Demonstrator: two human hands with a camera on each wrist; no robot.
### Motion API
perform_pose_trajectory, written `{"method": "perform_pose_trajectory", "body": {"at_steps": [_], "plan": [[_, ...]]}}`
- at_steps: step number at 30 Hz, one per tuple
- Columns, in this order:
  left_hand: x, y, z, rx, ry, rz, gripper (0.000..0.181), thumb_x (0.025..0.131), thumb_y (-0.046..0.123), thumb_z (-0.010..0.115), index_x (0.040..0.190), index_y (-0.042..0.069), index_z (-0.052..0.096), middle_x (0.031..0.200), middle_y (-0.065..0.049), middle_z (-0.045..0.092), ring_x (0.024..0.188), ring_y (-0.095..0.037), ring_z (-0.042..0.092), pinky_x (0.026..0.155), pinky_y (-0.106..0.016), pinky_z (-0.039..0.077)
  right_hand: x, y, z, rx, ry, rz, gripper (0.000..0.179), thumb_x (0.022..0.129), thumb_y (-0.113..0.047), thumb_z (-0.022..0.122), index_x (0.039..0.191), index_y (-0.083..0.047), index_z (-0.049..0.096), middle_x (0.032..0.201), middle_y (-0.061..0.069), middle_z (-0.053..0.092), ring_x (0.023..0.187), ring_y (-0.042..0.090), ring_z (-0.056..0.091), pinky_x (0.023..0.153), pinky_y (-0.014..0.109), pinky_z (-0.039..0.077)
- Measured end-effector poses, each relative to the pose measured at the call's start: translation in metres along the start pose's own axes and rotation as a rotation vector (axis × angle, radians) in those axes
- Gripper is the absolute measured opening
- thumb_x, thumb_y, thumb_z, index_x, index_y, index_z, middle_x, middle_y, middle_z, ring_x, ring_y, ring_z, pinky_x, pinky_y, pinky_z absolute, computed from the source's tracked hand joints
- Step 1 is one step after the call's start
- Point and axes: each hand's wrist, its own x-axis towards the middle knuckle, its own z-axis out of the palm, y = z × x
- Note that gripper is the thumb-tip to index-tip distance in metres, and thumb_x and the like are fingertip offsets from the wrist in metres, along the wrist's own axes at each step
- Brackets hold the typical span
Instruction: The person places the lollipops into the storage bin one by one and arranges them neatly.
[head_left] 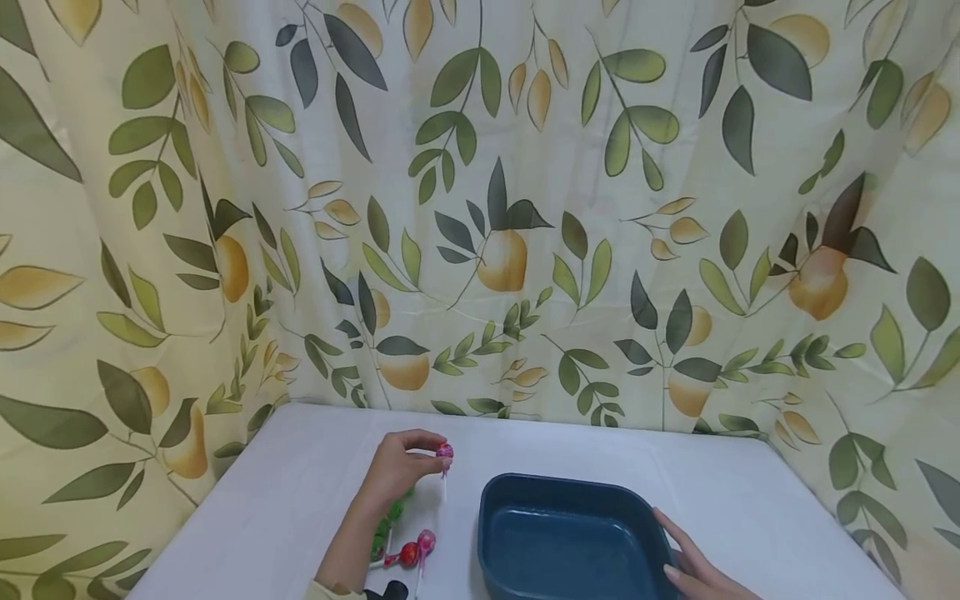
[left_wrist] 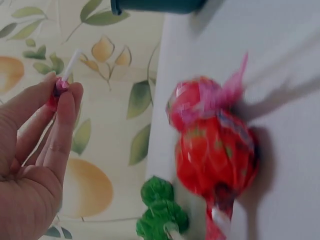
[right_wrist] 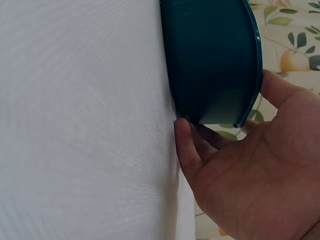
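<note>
My left hand (head_left: 397, 467) pinches a pink-wrapped lollipop (head_left: 445, 451) by its head, the white stick pointing down, above the white table to the left of a dark blue plastic basin (head_left: 570, 486). In the left wrist view, thumb and fingertips close round the wrapper (left_wrist: 61, 86). My right hand (head_left: 701, 568) holds the basin's right side, with the thumb at the rim and fingers against the outer wall, as the right wrist view shows. Below the left hand lie a red lollipop (head_left: 408, 554), a pink one (head_left: 426, 542) and several green ones (head_left: 395, 510).
The basin stands on the white tabletop (head_left: 337, 433), and its inside shows bare. A leaf-and-fruit patterned curtain (head_left: 480, 333) hangs behind the table and along both sides. A small black object (head_left: 395, 590) shows beside the left wrist.
</note>
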Motion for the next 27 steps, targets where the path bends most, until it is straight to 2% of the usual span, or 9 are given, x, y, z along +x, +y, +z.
{"method": "perform_pose_trajectory", "body": {"at_steps": [6, 11, 17, 23, 27], "plan": [[0.0, 0.009, 0.01, 0.001, -0.062, 0.034, 0.031, 0.085, 0.017, 0.088, 0.112, 0.006, 0.078, 0.098, -0.003, 0.077, 0.087, -0.019, 0.075, 0.087, -0.046, 0.054, 0.001, 0.002, -0.002, -0.002, -0.027, -0.033, 0.082, 0.113, -0.032, 0.034, 0.152, -0.003, -0.032, 0.15, 0.042, -0.032, 0.131, 0.073, -0.026, 0.098, 0.081, 0.03], [-0.002, 0.018, 0.016, -0.002, -0.079, 0.079, 0.026, 0.085, 0.016, 0.087, 0.108, 0.009, 0.079, 0.095, -0.002, 0.077, 0.086, -0.019, 0.075, 0.085, -0.045, 0.055, 0.002, 0.004, -0.002, -0.037, -0.029, -0.069, 0.081, 0.113, -0.029, 0.033, 0.15, 0.001, -0.032, 0.15, 0.041, -0.033, 0.13, 0.074, -0.026, 0.098, 0.082, 0.029], [-0.005, 0.026, 0.026, -0.033, -0.125, 0.111, 0.022, 0.086, 0.012, 0.086, 0.106, 0.009, 0.079, 0.095, -0.002, 0.077, 0.086, -0.019, 0.075, 0.086, -0.047, 0.054, 0.002, 0.002, 0.0, -0.038, -0.001, -0.045, 0.081, 0.113, -0.031, 0.034, 0.153, -0.003, -0.03, 0.152, 0.039, -0.035, 0.131, 0.072, -0.028, 0.098, 0.084, 0.024], [-0.006, 0.028, 0.04, 0.025, -0.099, 0.114, 0.02, 0.082, 0.017, 0.09, 0.1, 0.015, 0.081, 0.089, 0.003, 0.075, 0.089, -0.018, 0.067, 0.076, -0.039, 0.051, 0.0, -0.001, 0.003, -0.019, 0.025, 0.001, 0.083, 0.113, -0.035, 0.037, 0.156, -0.007, -0.027, 0.153, 0.037, -0.035, 0.131, 0.071, -0.028, 0.098, 0.085, 0.021], [-0.005, 0.026, 0.05, 0.004, -0.097, 0.096, 0.021, 0.08, 0.017, 0.092, 0.098, 0.016, 0.081, 0.088, 0.003, 0.074, 0.088, -0.019, 0.065, 0.073, -0.037, 0.05, -0.001, -0.002, 0.004, -0.034, 0.052, 0.018, 0.082, 0.113, -0.036, 0.038, 0.158, -0.009, -0.025, 0.155, 0.036, -0.032, 0.132, 0.071, -0.026, 0.098, 0.086, 0.019]]}}
